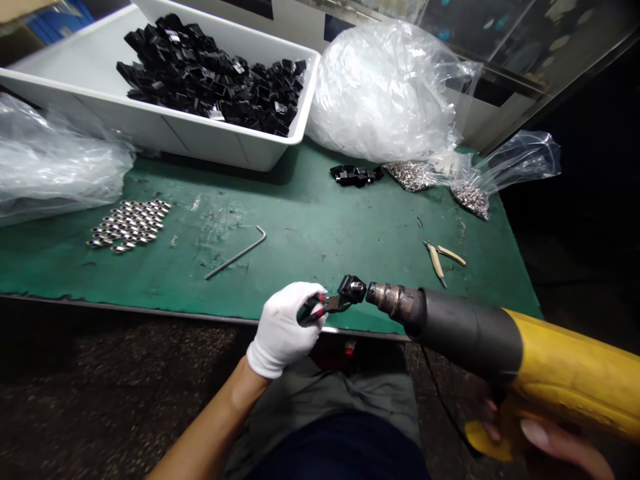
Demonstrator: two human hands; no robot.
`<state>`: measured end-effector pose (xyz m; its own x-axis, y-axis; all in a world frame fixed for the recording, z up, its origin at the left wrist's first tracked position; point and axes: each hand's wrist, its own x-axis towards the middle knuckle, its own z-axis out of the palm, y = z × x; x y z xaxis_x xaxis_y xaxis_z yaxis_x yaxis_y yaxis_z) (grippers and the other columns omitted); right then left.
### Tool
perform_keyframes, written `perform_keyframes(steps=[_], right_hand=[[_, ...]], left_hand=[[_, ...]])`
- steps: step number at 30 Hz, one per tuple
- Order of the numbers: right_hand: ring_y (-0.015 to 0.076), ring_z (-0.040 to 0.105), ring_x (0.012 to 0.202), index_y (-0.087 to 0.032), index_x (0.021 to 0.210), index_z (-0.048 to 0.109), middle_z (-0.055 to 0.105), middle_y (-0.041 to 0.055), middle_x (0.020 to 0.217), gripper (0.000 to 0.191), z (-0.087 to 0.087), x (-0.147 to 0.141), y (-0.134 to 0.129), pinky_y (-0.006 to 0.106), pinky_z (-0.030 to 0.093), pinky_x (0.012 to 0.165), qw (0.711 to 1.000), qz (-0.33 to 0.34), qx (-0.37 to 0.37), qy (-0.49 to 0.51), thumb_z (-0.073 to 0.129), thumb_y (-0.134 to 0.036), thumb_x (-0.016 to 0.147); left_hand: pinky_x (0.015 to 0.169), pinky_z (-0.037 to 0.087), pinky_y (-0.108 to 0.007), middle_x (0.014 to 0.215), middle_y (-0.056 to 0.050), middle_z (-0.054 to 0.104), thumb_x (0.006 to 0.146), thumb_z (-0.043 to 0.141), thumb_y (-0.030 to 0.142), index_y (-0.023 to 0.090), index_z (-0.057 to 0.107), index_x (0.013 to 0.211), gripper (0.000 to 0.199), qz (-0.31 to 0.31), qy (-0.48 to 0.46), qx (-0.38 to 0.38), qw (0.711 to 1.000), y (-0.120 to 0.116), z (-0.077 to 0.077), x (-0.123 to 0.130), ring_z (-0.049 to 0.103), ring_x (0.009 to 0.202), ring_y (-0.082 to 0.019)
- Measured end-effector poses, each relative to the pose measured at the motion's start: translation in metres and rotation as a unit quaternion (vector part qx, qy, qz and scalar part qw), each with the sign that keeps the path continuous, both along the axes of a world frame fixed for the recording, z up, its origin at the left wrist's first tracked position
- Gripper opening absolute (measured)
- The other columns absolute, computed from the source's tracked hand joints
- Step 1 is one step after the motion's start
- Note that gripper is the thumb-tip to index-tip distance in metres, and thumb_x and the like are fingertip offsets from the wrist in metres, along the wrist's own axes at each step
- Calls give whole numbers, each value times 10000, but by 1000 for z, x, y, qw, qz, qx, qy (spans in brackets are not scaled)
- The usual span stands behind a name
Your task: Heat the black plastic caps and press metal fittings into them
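Observation:
My left hand [287, 328], in a white glove, is closed round red-and-black pliers [320, 309] at the front edge of the table. In the jaws of the pliers sits a small black part [351, 288] with a metal piece in it. My right hand [550, 443], bare and partly hidden, holds a yellow heat gun [575, 367] by its handle at the lower right. The metal nozzle [393, 300] of the gun points left, close beside the black part.
On the green table [310, 233] lie a hex key [237, 252], yellow-handled cutters [440, 259], metal sleeves [131, 223], black parts [356, 175] and bags of small metal pieces [413, 175]. Behind stand a white bin [200, 137] of black parts and a large plastic bag [385, 90].

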<state>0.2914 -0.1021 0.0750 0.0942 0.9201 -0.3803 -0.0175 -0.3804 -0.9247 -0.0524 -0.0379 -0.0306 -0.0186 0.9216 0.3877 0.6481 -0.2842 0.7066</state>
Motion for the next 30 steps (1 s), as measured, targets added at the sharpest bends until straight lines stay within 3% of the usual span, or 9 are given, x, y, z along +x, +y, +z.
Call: perform_keyframes(steps=[9, 16, 30], right_hand=[[263, 600, 636, -222, 930, 767, 648, 89, 733, 304, -2, 4, -2, 351, 504, 518, 1000, -14, -8, 11, 711, -421, 707], [229, 573, 591, -217, 973, 743, 653, 90, 766, 351, 0, 1, -6, 343, 493, 527, 1000, -17, -24, 9, 677, -456, 723], [236, 598, 655, -236, 998, 743, 671, 80, 820, 311, 0, 4, -6, 327, 520, 525, 1000, -26, 7, 8, 688, -406, 743]], left_hand=[[883, 578, -326, 988, -68, 735, 756, 617, 177, 194, 667, 1041, 290, 1, 1, 5, 1000, 0, 0, 0, 715, 903, -219], [879, 581, -334, 975, -67, 738, 747, 609, 184, 208, 668, 1029, 289, 6, 0, -5, 1000, 0, 0, 0, 717, 897, -226], [893, 572, -330, 993, -85, 738, 775, 626, 197, 180, 677, 1051, 281, 2, 5, -8, 1000, 0, 1, 0, 716, 912, -229]])
